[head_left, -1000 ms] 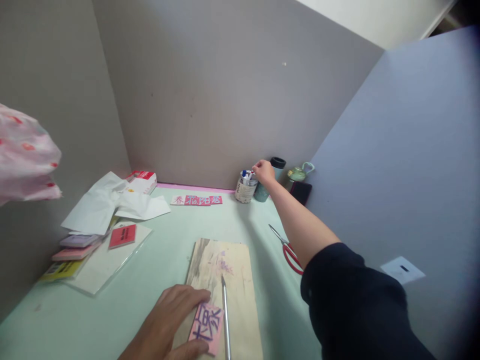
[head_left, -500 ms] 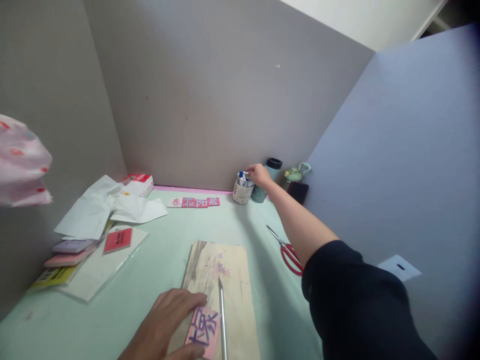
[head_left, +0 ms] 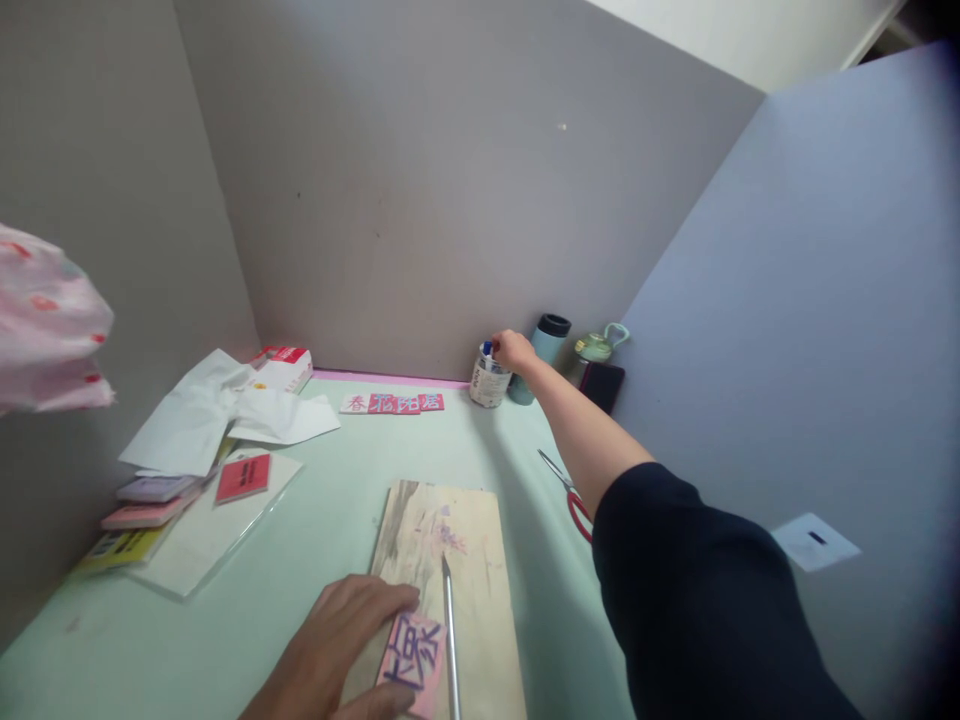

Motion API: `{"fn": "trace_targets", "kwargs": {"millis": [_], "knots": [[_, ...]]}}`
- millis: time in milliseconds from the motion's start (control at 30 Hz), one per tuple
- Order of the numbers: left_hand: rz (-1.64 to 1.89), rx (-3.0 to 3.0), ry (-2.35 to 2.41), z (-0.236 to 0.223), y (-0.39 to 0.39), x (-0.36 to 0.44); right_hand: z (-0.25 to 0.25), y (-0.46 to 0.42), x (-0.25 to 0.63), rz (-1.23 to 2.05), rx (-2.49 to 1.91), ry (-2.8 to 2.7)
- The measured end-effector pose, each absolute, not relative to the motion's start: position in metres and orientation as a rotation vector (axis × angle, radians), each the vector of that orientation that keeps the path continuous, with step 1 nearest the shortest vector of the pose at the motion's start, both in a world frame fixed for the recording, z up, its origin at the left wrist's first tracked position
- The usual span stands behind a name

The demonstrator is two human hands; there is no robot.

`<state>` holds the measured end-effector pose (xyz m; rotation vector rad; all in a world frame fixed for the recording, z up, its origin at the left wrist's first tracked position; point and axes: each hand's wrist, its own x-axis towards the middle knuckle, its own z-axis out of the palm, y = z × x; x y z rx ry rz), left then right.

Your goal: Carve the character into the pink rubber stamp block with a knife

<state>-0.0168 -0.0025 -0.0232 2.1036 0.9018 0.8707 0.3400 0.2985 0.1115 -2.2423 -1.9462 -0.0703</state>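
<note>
Pink with dark purple strokes, the small block [head_left: 424,645] lies near me, on the lower left part of the wooden board [head_left: 484,570]. I see the left hand [head_left: 345,630] partly curled around it, forefinger at the far end and thumb at the near end, holding it against the wood. Just to the right of the block is a thin metal knife [head_left: 451,630], its tip pointing away from me.

From where I watch, the right arm, in a black sleeve [head_left: 697,590], stretches to the back of the table [head_left: 322,510]. The right hand [head_left: 514,352] is bent over the rim of a jar [head_left: 491,385], fingers drawn together among the pens [head_left: 487,349]; I cannot tell whether it has hold of one.

Beside the jar I have a teal bottle [head_left: 550,348], then a green bottle [head_left: 595,348] and a dark phone [head_left: 604,382]. Red-handled scissors [head_left: 577,515] lie partly hidden by the arm. Left of the jar sits a row of four lettered tiles [head_left: 392,403]; farther left, a red block [head_left: 244,478] and white paper [head_left: 187,425].
</note>
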Motion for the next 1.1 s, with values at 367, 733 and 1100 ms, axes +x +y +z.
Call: {"fn": "trace_targets", "kwargs": {"millis": [367, 733, 1100], "knots": [[0.865, 2.134, 0.886, -0.023, -0.002, -0.018, 0.121, 0.286, 0.335, -0.027, -2.165, -1.83], [0.944, 1.683, 1.213, 0.008, -0.002, -0.019, 0.19, 0.164, 0.29, 0.005, -1.561, -1.628], [0.555, 1.465, 0.761, 0.038, -0.021, -0.01, 0.088, -0.025, 0.194, 1.492, -0.978, -1.307]]}}
